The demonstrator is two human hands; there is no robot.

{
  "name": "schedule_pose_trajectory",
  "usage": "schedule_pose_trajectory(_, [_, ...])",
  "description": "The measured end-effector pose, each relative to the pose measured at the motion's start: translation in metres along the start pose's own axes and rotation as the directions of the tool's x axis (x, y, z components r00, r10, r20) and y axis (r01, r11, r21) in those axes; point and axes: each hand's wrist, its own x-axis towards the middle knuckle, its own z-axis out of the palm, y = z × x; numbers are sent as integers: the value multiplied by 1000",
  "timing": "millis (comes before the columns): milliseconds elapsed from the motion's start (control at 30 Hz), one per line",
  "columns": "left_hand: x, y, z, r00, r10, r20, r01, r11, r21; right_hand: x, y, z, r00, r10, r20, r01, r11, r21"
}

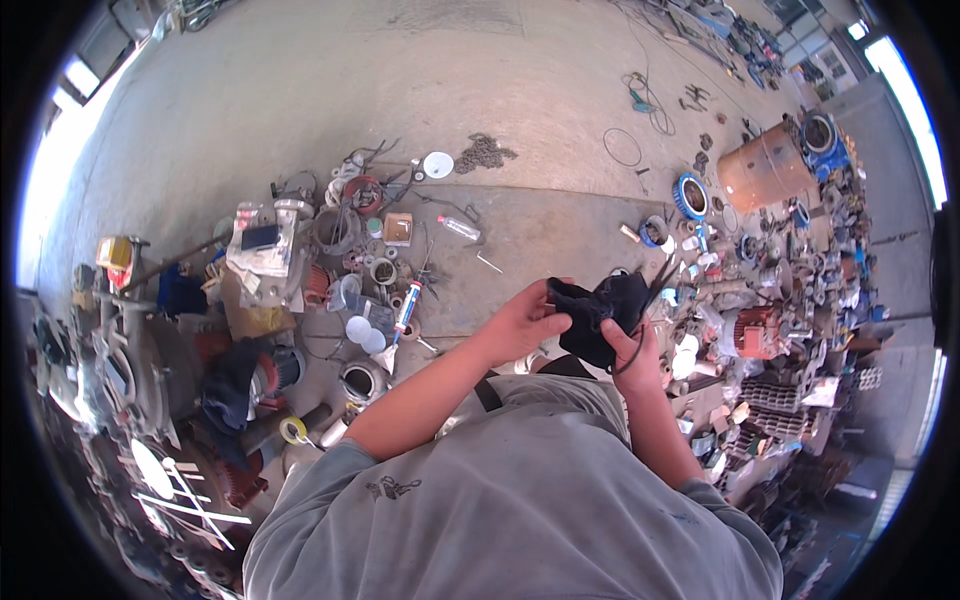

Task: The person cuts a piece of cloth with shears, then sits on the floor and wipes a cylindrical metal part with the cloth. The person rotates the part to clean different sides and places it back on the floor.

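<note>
Both hands are raised in front of my body around a piece of black cloth [588,338], soft and folded like a small pouch. Thin dark strings trail from its upper right side, and one loop hangs by my right hand. My left hand [522,325] pinches the cloth's left edge between thumb and fingers. On the other side, my right hand [637,357] grips it with the thumb lying on top and the fingers mostly hidden behind. I cannot make out exactly what kind of article it is.
To the left lie a sealant tube [407,308], a clear bottle [459,228], a small cardboard box [397,229] and a phone [260,237] on a metal casting. Motor parts crowd both sides. A rusty drum [765,166] and blue ring [690,196] lie at right.
</note>
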Motion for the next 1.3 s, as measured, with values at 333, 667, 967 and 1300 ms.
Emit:
schedule_pose_trajectory(333, [215, -1, 41, 880, 111, -461, -110, 993, 30, 180, 0, -195, 978, -41, -207, 73, 986, 152])
schedule_pose_trajectory(667, [405, 24, 114, 935, 175, -309, -40, 916, 399, 334, -112, -293, 996, 15, -91, -12, 999, 35])
schedule_pose_trajectory(967, [573, 43, 122, 880, -52, 473, -395, 475, 786, 501, -141, -278, 991, 128, -45, -81, 824, 561])
schedule_pose_trajectory(1300, [812, 63, 103, 969, -221, 108, 115, 795, 596, 649, -212, -295, 977, -61, -205, 110, 965, 238])
